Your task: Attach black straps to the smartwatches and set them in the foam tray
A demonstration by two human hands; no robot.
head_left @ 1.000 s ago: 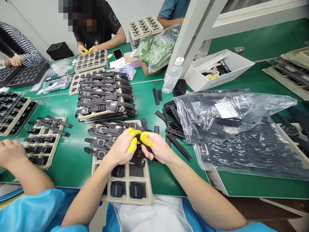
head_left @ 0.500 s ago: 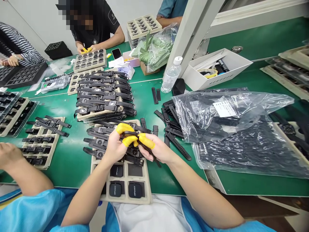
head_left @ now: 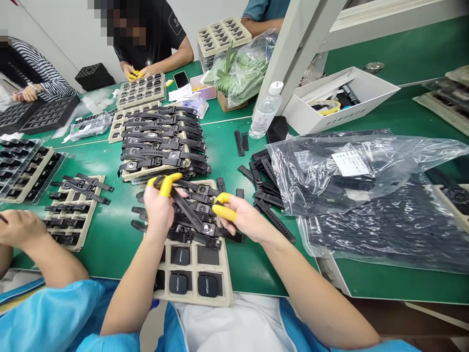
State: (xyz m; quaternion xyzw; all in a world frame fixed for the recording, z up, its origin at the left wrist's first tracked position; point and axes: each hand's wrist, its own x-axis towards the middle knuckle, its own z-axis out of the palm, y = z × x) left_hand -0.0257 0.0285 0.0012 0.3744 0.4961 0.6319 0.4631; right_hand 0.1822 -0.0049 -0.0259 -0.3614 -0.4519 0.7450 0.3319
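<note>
My left hand [head_left: 159, 208], with yellow finger cots, is closed on a black watch strap [head_left: 187, 210] that slants down to the right over the tray. Whether a watch body is attached inside the fingers is hidden. My right hand [head_left: 244, 220], also in yellow finger cots, is apart from the left, its thumb and forefinger pinched with a dark bit showing between them. Below both hands, a beige tray [head_left: 193, 299] carries watches with black straps [head_left: 183, 230] in its upper part and square black watch heads [head_left: 178, 282] in its lower cells.
Loose black straps [head_left: 273, 220] lie right of the tray, beside clear bags [head_left: 366, 215] of straps. A water bottle [head_left: 266, 112] and white box [head_left: 340, 102] stand behind. Stacked watch trays [head_left: 157, 146] are ahead. A co-worker's arm [head_left: 54, 254] is at left; other people sit opposite.
My hands, together half a second ago, have come apart. The left moved left and up with the strap; the right moved slightly right. The view has shifted a little.
</note>
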